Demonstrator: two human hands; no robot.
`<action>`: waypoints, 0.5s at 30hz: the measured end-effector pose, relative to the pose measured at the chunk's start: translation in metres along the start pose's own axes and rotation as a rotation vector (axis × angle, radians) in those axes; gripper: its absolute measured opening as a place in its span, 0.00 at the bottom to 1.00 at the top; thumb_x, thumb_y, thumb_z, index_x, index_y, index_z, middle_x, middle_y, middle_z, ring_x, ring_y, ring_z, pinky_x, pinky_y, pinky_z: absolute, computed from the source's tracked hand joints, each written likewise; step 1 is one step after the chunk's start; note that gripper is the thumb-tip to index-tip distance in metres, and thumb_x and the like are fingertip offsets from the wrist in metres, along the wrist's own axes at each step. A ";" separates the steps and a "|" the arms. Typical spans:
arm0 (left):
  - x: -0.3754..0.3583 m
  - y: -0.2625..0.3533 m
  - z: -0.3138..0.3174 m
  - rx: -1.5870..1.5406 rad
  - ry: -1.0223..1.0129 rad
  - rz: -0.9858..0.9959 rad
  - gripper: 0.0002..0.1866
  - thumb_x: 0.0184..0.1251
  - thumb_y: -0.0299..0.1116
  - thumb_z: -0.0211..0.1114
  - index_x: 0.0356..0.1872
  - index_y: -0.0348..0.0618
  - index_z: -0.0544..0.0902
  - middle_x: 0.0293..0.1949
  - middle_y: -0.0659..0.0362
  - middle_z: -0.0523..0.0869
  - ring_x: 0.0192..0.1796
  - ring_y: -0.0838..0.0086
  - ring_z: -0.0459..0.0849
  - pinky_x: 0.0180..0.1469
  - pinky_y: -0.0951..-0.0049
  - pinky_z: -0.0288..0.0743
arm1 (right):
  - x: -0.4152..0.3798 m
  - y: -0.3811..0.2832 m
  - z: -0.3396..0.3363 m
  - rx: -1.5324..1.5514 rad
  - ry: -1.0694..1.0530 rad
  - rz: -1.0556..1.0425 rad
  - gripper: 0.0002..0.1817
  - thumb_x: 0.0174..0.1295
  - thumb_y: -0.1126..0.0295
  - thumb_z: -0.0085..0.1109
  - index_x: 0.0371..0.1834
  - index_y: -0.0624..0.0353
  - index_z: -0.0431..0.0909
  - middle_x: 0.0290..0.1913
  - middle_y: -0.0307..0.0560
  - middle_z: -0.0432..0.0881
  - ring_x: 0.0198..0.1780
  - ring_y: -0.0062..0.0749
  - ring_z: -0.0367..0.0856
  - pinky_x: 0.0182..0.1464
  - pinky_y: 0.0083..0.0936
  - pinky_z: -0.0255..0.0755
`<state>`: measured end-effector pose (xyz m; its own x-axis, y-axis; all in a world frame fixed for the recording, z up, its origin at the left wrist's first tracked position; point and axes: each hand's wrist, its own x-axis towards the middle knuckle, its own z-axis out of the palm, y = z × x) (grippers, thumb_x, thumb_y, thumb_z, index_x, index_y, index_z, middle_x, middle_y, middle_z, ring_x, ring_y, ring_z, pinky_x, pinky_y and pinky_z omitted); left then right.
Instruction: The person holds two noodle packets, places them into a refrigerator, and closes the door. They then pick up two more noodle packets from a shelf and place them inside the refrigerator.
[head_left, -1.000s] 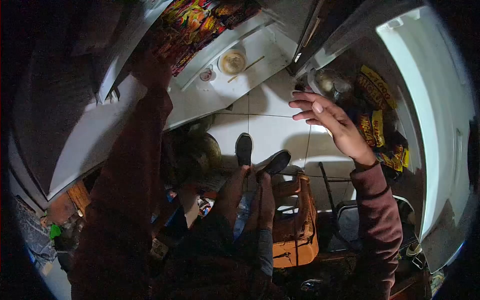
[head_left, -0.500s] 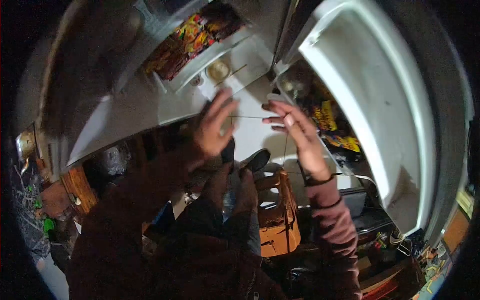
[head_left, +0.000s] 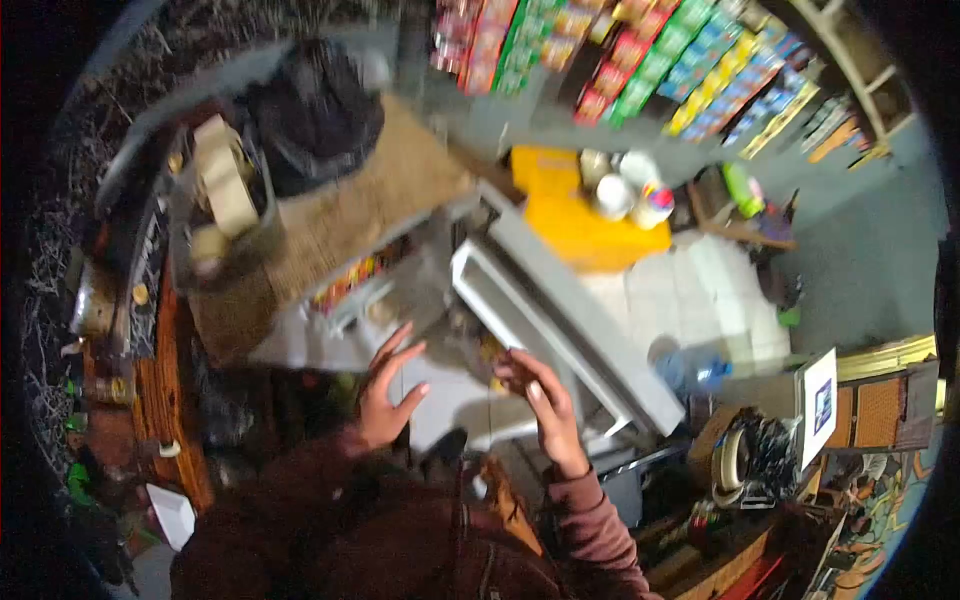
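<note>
White door (head_left: 552, 325) slants lengthwise, top L to btm R.

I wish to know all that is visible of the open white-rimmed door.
The white-rimmed door is long, open, with a grey outer edge and a white inner rim around a recess, seemingly plastic or metal. It slants down to the right in view, beside the right hand; neither hand holds it. Blur hides detail.

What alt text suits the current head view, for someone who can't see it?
The person's left hand and right hand, open with nothing visibly held, are held out near an open pale door. Beyond it are rows of colourful packets and a yellow surface with white tubs; a dark bundle sits on a brown top at upper left.
</note>
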<state>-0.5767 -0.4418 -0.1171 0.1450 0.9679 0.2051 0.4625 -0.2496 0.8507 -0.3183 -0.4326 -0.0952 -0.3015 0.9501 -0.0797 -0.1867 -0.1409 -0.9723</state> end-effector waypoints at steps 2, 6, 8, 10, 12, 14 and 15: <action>0.010 0.022 -0.006 -0.009 0.069 0.038 0.28 0.60 0.28 0.67 0.64 0.41 0.75 0.74 0.49 0.63 0.75 0.56 0.62 0.74 0.58 0.55 | -0.004 -0.030 -0.003 -0.026 0.026 -0.088 0.28 0.73 0.58 0.49 0.71 0.62 0.65 0.68 0.51 0.72 0.65 0.38 0.74 0.67 0.35 0.66; 0.020 0.046 -0.017 -0.058 0.173 0.142 0.25 0.62 0.31 0.66 0.63 0.42 0.76 0.73 0.50 0.66 0.74 0.56 0.63 0.73 0.59 0.56 | -0.014 -0.057 -0.013 -0.128 0.015 -0.168 0.26 0.74 0.59 0.49 0.70 0.62 0.66 0.68 0.51 0.71 0.65 0.40 0.74 0.68 0.38 0.66; 0.018 0.049 -0.021 -0.065 0.177 0.174 0.25 0.63 0.32 0.67 0.62 0.42 0.76 0.73 0.51 0.66 0.73 0.57 0.65 0.73 0.58 0.57 | -0.019 -0.065 -0.021 -0.200 -0.048 -0.171 0.25 0.74 0.63 0.49 0.70 0.62 0.65 0.68 0.49 0.71 0.66 0.37 0.72 0.68 0.34 0.64; 0.014 0.052 -0.026 -0.098 0.148 0.182 0.24 0.65 0.33 0.67 0.62 0.43 0.77 0.72 0.51 0.67 0.73 0.58 0.65 0.72 0.59 0.58 | -0.025 -0.073 -0.023 -0.283 -0.085 -0.154 0.23 0.74 0.67 0.50 0.70 0.61 0.66 0.63 0.46 0.75 0.63 0.30 0.73 0.67 0.28 0.65; 0.006 0.050 -0.036 -0.092 0.110 0.183 0.23 0.65 0.34 0.67 0.62 0.44 0.77 0.72 0.51 0.67 0.73 0.58 0.65 0.72 0.60 0.58 | -0.031 -0.071 -0.029 -0.271 -0.082 -0.144 0.24 0.74 0.66 0.51 0.70 0.61 0.66 0.62 0.46 0.76 0.63 0.29 0.73 0.66 0.28 0.65; -0.003 0.043 -0.043 -0.108 0.011 0.164 0.22 0.66 0.34 0.66 0.61 0.44 0.77 0.71 0.52 0.68 0.73 0.58 0.66 0.72 0.59 0.59 | -0.034 -0.065 -0.035 -0.241 -0.072 -0.126 0.24 0.73 0.66 0.53 0.70 0.61 0.67 0.62 0.45 0.76 0.63 0.28 0.73 0.66 0.26 0.64; -0.007 0.038 -0.047 -0.106 0.009 0.165 0.22 0.66 0.34 0.66 0.61 0.44 0.77 0.71 0.52 0.68 0.73 0.58 0.66 0.72 0.59 0.59 | -0.035 -0.065 -0.035 -0.239 -0.070 -0.127 0.24 0.73 0.66 0.53 0.70 0.61 0.67 0.62 0.45 0.76 0.63 0.28 0.73 0.66 0.26 0.64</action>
<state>-0.6014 -0.4565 -0.0632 0.2030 0.9147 0.3496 0.3383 -0.4005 0.8515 -0.2634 -0.4469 -0.0370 -0.3553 0.9332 0.0538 -0.0040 0.0560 -0.9984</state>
